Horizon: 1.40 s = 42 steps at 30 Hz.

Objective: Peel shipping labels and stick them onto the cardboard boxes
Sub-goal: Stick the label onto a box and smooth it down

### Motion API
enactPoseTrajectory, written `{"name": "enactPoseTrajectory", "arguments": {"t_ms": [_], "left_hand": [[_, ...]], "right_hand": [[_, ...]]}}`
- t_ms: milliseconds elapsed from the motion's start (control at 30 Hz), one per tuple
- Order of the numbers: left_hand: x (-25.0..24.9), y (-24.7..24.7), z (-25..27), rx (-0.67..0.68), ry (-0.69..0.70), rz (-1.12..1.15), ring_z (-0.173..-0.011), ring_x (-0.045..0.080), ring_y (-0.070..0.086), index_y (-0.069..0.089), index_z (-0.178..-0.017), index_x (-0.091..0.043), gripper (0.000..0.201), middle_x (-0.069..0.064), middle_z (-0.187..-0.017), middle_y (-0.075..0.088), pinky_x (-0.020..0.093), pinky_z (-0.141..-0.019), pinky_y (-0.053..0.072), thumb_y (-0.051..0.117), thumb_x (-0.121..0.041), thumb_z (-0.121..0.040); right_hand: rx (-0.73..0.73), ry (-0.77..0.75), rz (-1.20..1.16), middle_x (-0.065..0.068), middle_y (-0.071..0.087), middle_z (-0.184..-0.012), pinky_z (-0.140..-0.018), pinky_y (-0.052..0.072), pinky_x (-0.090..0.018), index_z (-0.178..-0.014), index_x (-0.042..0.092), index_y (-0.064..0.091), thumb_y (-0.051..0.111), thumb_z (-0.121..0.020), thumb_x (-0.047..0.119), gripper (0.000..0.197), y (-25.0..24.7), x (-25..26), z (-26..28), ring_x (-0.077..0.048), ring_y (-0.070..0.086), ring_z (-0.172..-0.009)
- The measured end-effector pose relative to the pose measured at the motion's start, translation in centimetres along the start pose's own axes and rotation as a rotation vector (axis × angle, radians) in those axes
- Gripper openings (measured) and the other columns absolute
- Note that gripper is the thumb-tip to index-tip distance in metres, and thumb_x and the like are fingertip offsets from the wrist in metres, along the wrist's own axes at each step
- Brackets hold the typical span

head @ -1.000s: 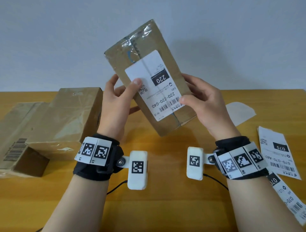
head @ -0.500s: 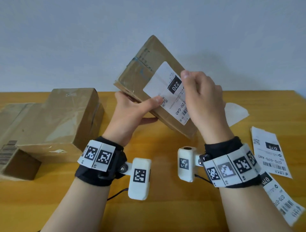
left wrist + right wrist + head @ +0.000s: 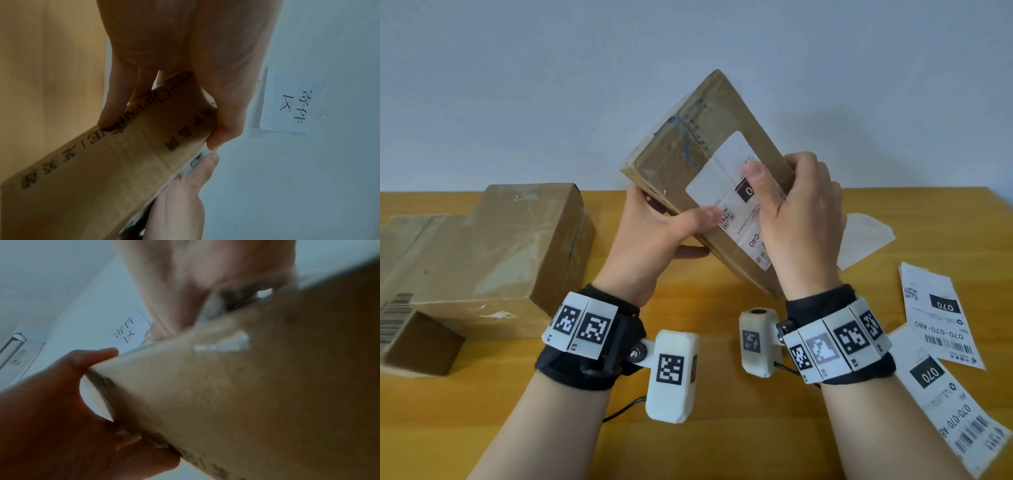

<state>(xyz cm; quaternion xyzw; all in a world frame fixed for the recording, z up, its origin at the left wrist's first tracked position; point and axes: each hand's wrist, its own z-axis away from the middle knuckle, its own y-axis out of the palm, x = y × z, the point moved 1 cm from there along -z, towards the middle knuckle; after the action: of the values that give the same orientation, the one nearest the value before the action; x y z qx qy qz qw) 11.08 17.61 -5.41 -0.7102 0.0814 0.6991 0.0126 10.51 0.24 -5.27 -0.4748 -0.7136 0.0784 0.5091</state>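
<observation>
Both forearms are raised — the left hand [image 3: 654, 236] grips with thumb on top, fingers beneath; the right hand [image 3: 803, 222] curls over, thumb pressing flat.

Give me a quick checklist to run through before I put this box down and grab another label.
1. Box held firmly: ok. The left hand grips the cardboard box at its lower edge, thumb on the front face, fingers behind.
2. Label on the box: ok. The shipping label lies on the front face.
3. Label pressed flat: cannot tell. The right hand covers much of it, thumb pressing near the black block.
4. Label edges stuck down: cannot tell, the lower part is hidden.
5. More labels at hand: ok. Two 070 labels lie on the table to the right.
6. Another box waiting: ok. A larger box sits on the left.
</observation>
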Motion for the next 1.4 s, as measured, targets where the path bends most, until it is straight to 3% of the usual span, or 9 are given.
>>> {"name": "enactPoseTrajectory", "arguments": {"t_ms": [233, 367, 433, 600, 733, 867, 967, 1133, 1400], "left_hand": [[-0.3, -0.6, -0.1, 0.024, 0.025, 0.012, -0.107, 0.032, 0.077, 0.048, -0.143, -0.004, 0.090, 0.013, -0.126, 0.074, 0.060, -0.078, 0.065, 0.085, -0.032, -0.066], [-0.7, -0.7, 0.0, 0.035, 0.052, 0.003, -0.108, 0.034, 0.077, 0.049, -0.142, -0.002, 0.088, 0.014, -0.127, 0.074, 0.062, -0.079, 0.064, 0.084, -0.031, -0.067], [-0.8, -0.8, 0.0, 0.031, 0.059, 0.003, -0.107, 0.035, 0.077, 0.050, -0.141, -0.002, 0.088, 0.015, -0.127, 0.073, 0.062, -0.079, 0.064, 0.084, -0.030, -0.066], [-0.3, -1.1, -0.4, -0.006, 0.036, 0.014, -0.109, 0.034, 0.076, 0.046, -0.144, -0.002, 0.096, 0.017, -0.131, 0.070, 0.063, -0.081, 0.063, 0.089, -0.030, -0.062], [0.2, -0.9, -0.6, -0.034, 0.032, 0.025, -0.108, 0.031, 0.077, 0.044, -0.143, -0.004, 0.097, 0.016, -0.131, 0.070, 0.061, -0.083, 0.064, 0.092, -0.028, -0.062], [0.4, -0.4, -0.5, -0.010, 0.066, -0.011, -0.112, 0.028, 0.076, 0.042, -0.143, -0.004, 0.093, 0.015, -0.133, 0.069, 0.051, -0.082, 0.066, 0.095, -0.018, -0.067], [0.6, -0.1, -0.6, 0.005, 0.081, -0.016, -0.116, 0.029, 0.074, 0.042, -0.143, -0.005, 0.093, 0.017, -0.134, 0.066, 0.054, -0.085, 0.065, 0.096, -0.014, -0.068], [0.2, 0.1, -0.3, 0.030, 0.097, 0.015, -0.113, 0.032, 0.074, 0.041, -0.144, -0.006, 0.096, 0.018, -0.135, 0.065, 0.056, -0.080, 0.065, 0.096, -0.020, -0.067], [-0.3, 0.3, -0.2, 0.064, 0.162, -0.023, -0.122, 0.033, 0.069, 0.044, -0.144, -0.003, 0.100, 0.019, -0.135, 0.064, 0.055, -0.089, 0.063, 0.094, -0.031, -0.062]], "right_hand": [[-0.089, -0.038, -0.059, 0.000, 0.063, -0.100, -0.078, 0.055, -0.057, -0.105, 0.018, 0.058, 0.012, -0.085, 0.091, 0.089, 0.4, -1.3, -0.6, -0.029, 0.062, -0.094], [-0.100, -0.008, -0.085, -0.004, 0.060, -0.089, -0.070, 0.052, -0.046, -0.087, 0.021, 0.050, 0.002, -0.085, 0.089, 0.084, 0.0, -1.7, -1.2, -0.031, 0.060, -0.085], [-0.077, 0.031, -0.111, -0.005, 0.059, -0.086, -0.068, 0.047, -0.040, -0.082, 0.020, 0.047, 0.004, -0.088, 0.087, 0.080, -0.2, -1.8, -1.4, -0.031, 0.059, -0.085], [-0.030, 0.109, -0.183, -0.004, 0.064, -0.089, -0.072, 0.049, -0.039, -0.088, 0.014, 0.058, 0.019, -0.101, 0.068, 0.068, 0.1, -2.6, -1.6, -0.029, 0.062, -0.088], [-0.023, 0.033, -0.141, 0.001, 0.057, -0.082, -0.061, 0.036, -0.031, -0.082, 0.022, 0.048, 0.017, -0.094, 0.075, 0.063, 0.1, -2.7, -1.6, -0.028, 0.059, -0.081], [-0.054, -0.023, -0.192, -0.001, 0.062, -0.096, -0.074, 0.053, -0.045, -0.095, 0.024, 0.053, 0.013, -0.085, 0.089, 0.078, -0.1, -1.3, -1.4, -0.027, 0.062, -0.092], [-0.033, -0.058, -0.189, -0.002, 0.060, -0.103, -0.083, 0.053, -0.057, -0.106, 0.017, 0.057, 0.018, -0.084, 0.091, 0.087, -0.3, 0.2, -0.7, -0.029, 0.060, -0.099], [-0.059, -0.065, -0.121, -0.002, 0.057, -0.117, -0.093, 0.048, -0.059, -0.121, 0.015, 0.053, 0.020, -0.082, 0.093, 0.093, -0.6, 2.1, 0.3, -0.030, 0.055, -0.112], [-0.215, -0.137, -0.095, -0.002, 0.061, -0.108, -0.083, 0.050, -0.054, -0.114, 0.010, 0.057, 0.023, -0.084, 0.089, 0.091, -1.4, 2.3, 0.2, -0.026, 0.057, -0.101]]}}
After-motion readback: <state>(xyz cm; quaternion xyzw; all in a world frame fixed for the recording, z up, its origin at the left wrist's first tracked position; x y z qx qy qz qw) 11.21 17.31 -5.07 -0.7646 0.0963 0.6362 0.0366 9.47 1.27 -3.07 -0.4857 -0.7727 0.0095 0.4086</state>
